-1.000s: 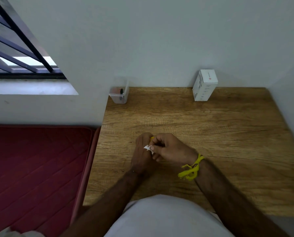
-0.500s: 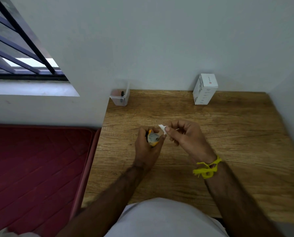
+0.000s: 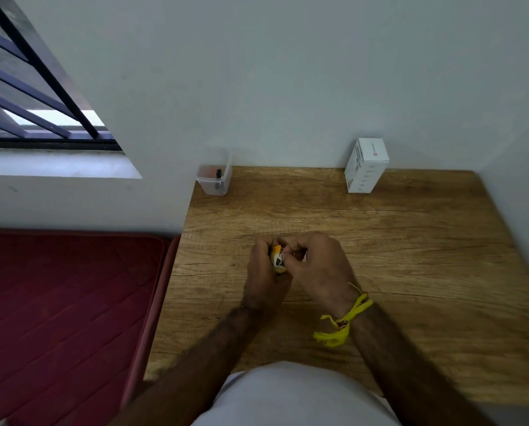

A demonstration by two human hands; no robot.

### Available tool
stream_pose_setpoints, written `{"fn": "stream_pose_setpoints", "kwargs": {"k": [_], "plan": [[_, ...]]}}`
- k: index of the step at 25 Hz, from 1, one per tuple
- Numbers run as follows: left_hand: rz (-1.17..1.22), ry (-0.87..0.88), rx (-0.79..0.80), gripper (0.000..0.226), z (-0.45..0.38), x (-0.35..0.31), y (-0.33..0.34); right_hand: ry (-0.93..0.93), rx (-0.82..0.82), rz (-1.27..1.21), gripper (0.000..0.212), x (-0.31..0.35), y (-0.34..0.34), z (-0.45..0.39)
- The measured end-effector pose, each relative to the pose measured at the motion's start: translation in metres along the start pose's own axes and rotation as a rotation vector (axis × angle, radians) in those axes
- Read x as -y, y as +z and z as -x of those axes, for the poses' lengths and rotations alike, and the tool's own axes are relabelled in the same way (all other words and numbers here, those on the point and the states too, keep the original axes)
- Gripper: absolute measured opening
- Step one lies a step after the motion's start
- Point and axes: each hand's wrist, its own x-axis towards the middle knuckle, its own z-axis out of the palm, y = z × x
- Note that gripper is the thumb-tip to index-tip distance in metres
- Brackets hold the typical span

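Note:
My left hand [image 3: 262,273] grips a small orange, white and dark object [image 3: 277,260] above the middle of the wooden table [image 3: 410,241]. Most of that object is hidden by the fingers. My right hand [image 3: 315,265] is right against it, its fingertips pinching a small white bit [image 3: 283,256] at the object's side. A yellow thread band [image 3: 346,321] is tied round my right wrist.
A clear plastic container [image 3: 214,179] with a dark item inside stands at the table's back left corner. A white box [image 3: 366,166] stands upright against the back wall. A red mattress [image 3: 66,302] lies left of the table, under a barred window [image 3: 26,96].
My right hand, which had pulled away to the right with the white bit, has come back against the object in my left hand. The view has shifted slightly.

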Motion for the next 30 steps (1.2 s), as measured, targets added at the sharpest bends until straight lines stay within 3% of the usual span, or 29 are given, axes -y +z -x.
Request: {"fn": "stream_pose_setpoints", "kwargs": {"k": [4, 9, 11, 13, 15, 17, 20, 22, 24, 28, 30], "plan": [[-0.052, 0.031, 0.008, 0.053, 0.003, 0.002, 0.004, 0.016, -0.031, 0.096, 0.008, 0.003, -0.002, 0.002], [-0.033, -0.045, 0.01, 0.041, 0.002, -0.003, 0.004, -0.076, 0.178, 0.325, 0.022, -0.006, 0.008, -0.003], [-0.01, -0.035, -0.019, 0.047, 0.002, -0.004, 0.002, -0.092, 0.168, 0.211, 0.022, -0.009, 0.007, -0.002], [0.029, -0.07, -0.058, 0.055, 0.0, -0.004, 0.001, -0.093, 0.053, -0.018, 0.021, -0.008, 0.003, 0.0], [0.071, -0.085, -0.095, 0.053, -0.002, -0.004, 0.001, -0.088, -0.064, -0.203, 0.022, -0.007, 0.0, 0.0], [0.116, -0.078, -0.112, 0.049, -0.003, -0.007, 0.002, -0.067, -0.075, -0.35, 0.02, -0.006, 0.0, 0.0], [0.146, -0.084, -0.106, 0.046, -0.003, -0.013, 0.002, -0.005, 0.088, -0.321, 0.041, -0.009, 0.006, 0.003], [0.158, -0.094, -0.098, 0.046, 0.0, -0.009, 0.002, -0.018, 0.073, -0.238, 0.032, -0.015, 0.016, 0.001], [0.119, -0.104, -0.067, 0.054, 0.004, -0.001, 0.001, -0.02, 0.007, -0.179, 0.016, -0.02, 0.023, -0.003], [-0.023, -0.104, 0.027, 0.082, 0.006, 0.01, -0.003, 0.014, -0.064, -0.114, 0.02, -0.035, 0.029, -0.007], [-0.216, -0.13, 0.091, 0.099, 0.008, 0.022, -0.01, 0.047, -0.096, -0.084, 0.017, -0.047, 0.031, -0.009]]}}
